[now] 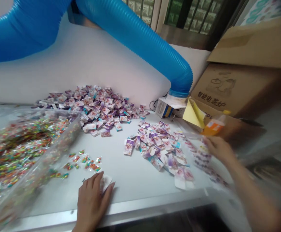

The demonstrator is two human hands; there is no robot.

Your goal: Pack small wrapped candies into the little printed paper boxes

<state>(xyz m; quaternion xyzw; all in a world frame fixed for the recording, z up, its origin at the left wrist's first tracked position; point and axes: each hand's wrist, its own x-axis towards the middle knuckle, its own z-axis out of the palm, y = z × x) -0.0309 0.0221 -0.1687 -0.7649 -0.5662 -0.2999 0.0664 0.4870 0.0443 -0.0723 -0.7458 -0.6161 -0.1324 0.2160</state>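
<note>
White worktop [135, 183] carries a clear plastic bin [63, 141] heaped with colourful sachets [17, 151]; the left hand [92, 203] clasps a white packet [106, 182], the right hand [217, 149] grips a sachet strip [201, 158].

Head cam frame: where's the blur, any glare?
Head view: right hand and clear plastic bag heavily motion-blurred; left hand and purple-white packet pile reasonably sharp; lighting soft and even, shadows faint, no hard glare; frame tilted, wide-angle stretch toward edges.

On the worktable [135, 187] lie a plastic bag of wrapped sweets [17, 154] at left, a packet pile [94, 109] behind it, a second packet pile [154, 148] to the right, with cardboard cartons [239, 87] beyond.
</note>
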